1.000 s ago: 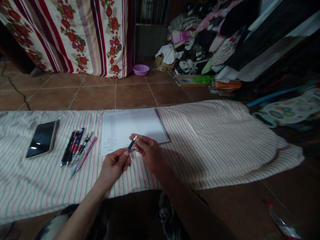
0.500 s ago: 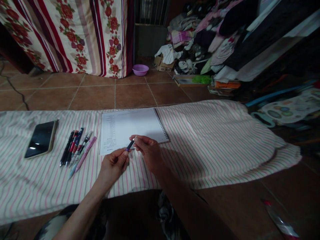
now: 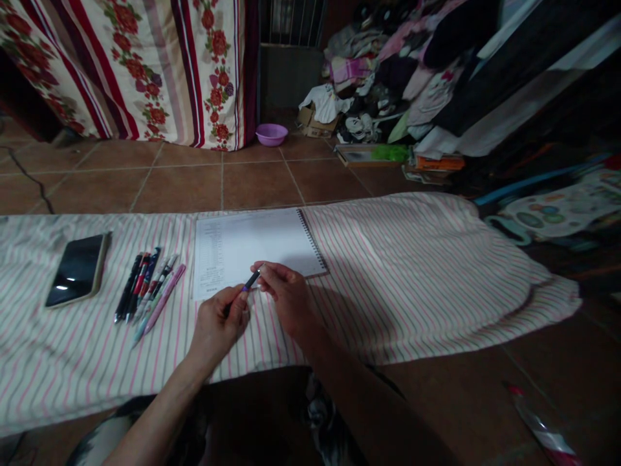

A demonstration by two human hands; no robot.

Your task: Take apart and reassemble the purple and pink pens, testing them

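**Striped cloth, tiled floor around it: slim dark pen held between both hands**

Left to right. Phone laid face up, well to the left of the hands, screen dark. Floral curtain hung beyond it, past the cloth's far edge. Loose pens bunched between phone and left hand, laid roughly parallel; the pink pen is placed nearest the hands.

Left hand: curled, lower part of the dark pen gripped between thumb and fingers, purple band seen just above the thumb. Rest of the barrel mostly hidden by the hand.

Key relation: the dark pen is held slanted across the gap between the hands, long axis running from the left hand, low and near, up and away to the right fingertips. Neither hand is nearer; one end is taken by each.

Spiral notebook laid open just beyond the hands, wire binding on its right side, near edge partly covered by the right hand. Purple basin set on the floor well beyond.

Right hand: thumb and fingertips pinched on the pen's upper, shiny end; exact tip cannot be made out. Clothes pile heaped far beyond, to the right.
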